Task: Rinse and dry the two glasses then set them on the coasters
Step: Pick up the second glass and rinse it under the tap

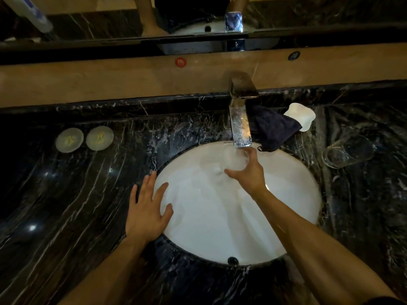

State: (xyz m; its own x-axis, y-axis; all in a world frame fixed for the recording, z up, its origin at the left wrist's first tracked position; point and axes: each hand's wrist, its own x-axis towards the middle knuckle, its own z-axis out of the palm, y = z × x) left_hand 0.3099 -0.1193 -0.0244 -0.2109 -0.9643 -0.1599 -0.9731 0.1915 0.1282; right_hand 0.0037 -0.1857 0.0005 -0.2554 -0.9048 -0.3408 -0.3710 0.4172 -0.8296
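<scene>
My right hand (247, 172) grips a clear glass (233, 160) inside the white sink (220, 227), right under the faucet (240, 119); water runs from the spout onto it. A second clear glass (348, 151) stands on the dark marble counter to the right of the sink. Two round pale coasters (69, 140) (99, 138) lie side by side on the counter at the left. A dark blue cloth (271, 128) lies behind the sink, right of the faucet. My left hand (147, 208) rests flat with fingers spread on the sink's left rim, holding nothing.
A white soap dish (301, 116) sits behind the cloth. A beige ledge and a mirror run along the back wall. The counter (66, 205) is black marble with white veins, wet around the faucet. The overflow hole (232, 260) is at the sink's near edge.
</scene>
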